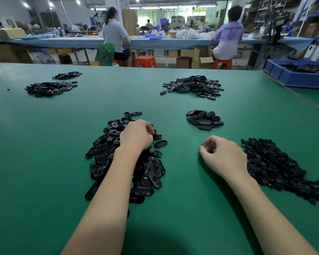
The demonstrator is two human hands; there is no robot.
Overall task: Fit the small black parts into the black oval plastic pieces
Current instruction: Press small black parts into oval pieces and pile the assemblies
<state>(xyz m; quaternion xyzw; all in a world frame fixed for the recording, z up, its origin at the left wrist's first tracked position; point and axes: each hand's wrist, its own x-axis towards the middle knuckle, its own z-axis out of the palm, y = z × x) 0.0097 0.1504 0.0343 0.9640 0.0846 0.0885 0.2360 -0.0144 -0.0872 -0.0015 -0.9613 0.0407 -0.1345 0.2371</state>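
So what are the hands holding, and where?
The left hand reaches into the pile of oval pieces; any hold is hidden. The right hand, fingers curled, seems empty.

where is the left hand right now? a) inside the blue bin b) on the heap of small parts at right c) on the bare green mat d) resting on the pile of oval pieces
d: the left hand sits on the pile of oval pieces, fingers curled down into it.
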